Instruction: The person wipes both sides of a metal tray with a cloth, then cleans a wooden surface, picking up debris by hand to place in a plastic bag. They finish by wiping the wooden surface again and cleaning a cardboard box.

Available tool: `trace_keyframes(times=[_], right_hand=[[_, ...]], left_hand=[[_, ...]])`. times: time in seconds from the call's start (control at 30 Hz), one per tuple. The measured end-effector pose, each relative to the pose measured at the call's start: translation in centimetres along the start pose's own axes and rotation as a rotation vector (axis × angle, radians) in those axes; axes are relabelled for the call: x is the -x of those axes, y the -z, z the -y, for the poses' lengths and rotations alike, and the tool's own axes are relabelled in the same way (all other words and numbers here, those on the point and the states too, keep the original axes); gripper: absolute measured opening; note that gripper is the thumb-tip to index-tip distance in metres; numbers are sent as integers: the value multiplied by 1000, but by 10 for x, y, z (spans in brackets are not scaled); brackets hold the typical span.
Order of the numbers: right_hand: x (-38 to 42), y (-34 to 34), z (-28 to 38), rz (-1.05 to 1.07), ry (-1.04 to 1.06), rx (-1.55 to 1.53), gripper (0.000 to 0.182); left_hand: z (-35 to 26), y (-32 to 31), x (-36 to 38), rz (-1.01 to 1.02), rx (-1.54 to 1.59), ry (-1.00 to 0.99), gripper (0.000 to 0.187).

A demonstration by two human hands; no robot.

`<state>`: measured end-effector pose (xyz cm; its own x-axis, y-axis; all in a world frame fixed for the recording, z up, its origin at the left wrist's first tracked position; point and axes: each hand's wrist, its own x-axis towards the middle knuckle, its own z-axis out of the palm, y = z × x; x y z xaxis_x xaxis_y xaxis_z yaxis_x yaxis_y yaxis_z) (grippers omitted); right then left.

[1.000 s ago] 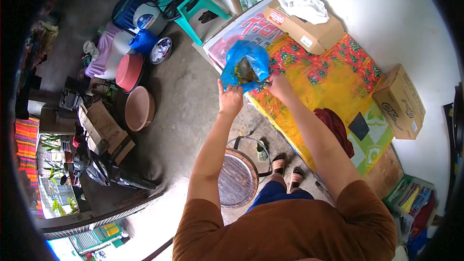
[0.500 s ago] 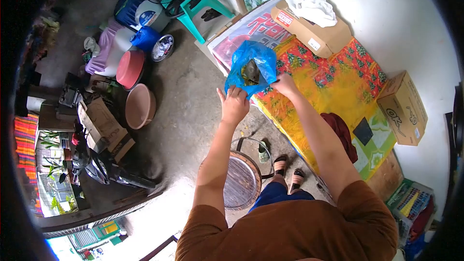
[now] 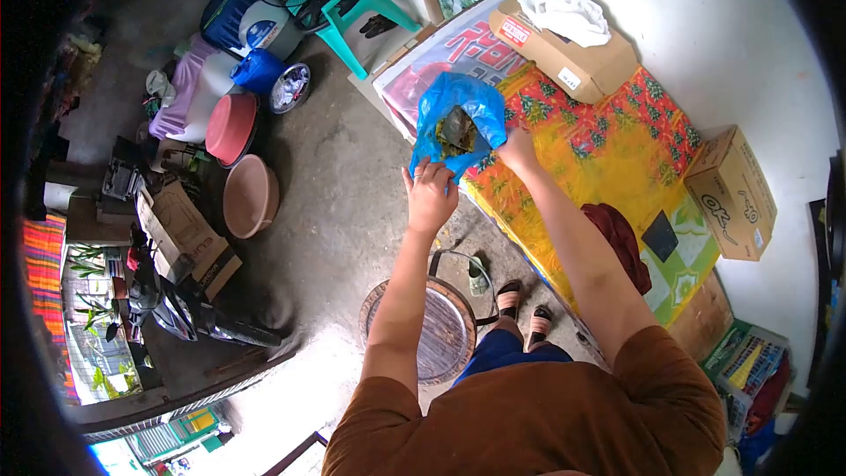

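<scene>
A blue plastic bag (image 3: 483, 99) hangs with its mouth spread between my two hands, at the corner of the platform. Inside it lies dark yellowish-brown stuff (image 3: 456, 130), perhaps dried leaves, too small to make out. My left hand (image 3: 431, 194) is closed on the bag's near left rim, its thumb sticking out to the side. On the right rim, near the patterned cover, my right hand (image 3: 517, 152) pinches the plastic. The bag's underside is hidden.
The platform has a yellow and red cover (image 3: 608, 176), with a cardboard box (image 3: 564, 53) and a dark red cloth (image 3: 619, 242) on it. A round wooden stool (image 3: 432, 335) stands near my feet. Basins (image 3: 250, 197) and a green chair (image 3: 344, 26) are farther left.
The whole view has shifted slightly. Both hands keep their hold on the bag, whose mouth shows a little more of the contents.
</scene>
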<state>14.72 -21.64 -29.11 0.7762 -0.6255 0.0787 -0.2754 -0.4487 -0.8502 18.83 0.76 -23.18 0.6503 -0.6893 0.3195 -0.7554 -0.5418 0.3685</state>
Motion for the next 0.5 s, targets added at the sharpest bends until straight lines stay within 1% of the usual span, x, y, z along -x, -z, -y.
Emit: trace_keyframes(times=[0.07,0.17,0.2,0.3,0.4,0.5], right_hand=[[9,-15,-27,47,146,245,18],[23,-18,-11,-76,183,479,14],[20,-22,-13,-81,187,492,10],[9,-19,-23,-15,107,404,9],[8,-9,-33,47,52,173,11],[15,3,8,260,-58,-158,14]], left_hand=[[2,-1,0,-21,8,-13,15],[2,1,1,-47,8,-36,17],[0,2,2,-55,6,-43,17],[-5,9,3,-141,66,-38,26],[-12,20,4,-253,13,-14,41],[-11,8,7,-465,114,173,50]])
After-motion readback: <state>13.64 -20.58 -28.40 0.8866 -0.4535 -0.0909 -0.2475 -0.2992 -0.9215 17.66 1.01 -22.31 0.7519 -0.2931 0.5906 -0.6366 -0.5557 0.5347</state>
